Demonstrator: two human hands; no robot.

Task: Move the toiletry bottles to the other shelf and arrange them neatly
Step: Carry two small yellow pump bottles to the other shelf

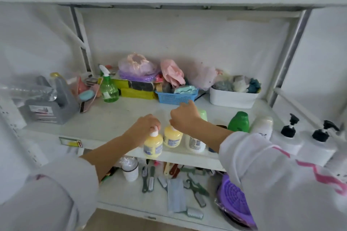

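Note:
Two yellow pump bottles stand at the front edge of the middle shelf. My left hand is shut on the white pump head of the left yellow bottle. My right hand is closed over the top of the right yellow bottle. A white bottle stands just right of them, partly behind my right forearm. Further right are a pale green bottle, a dark green bottle, a white bottle and two white bottles with black pumps.
At the back of the shelf are a green spray bottle, a blue basket, a white bin and bags. A grey caddy stands at the left. The lower shelf holds brushes, a white jar and a purple lid.

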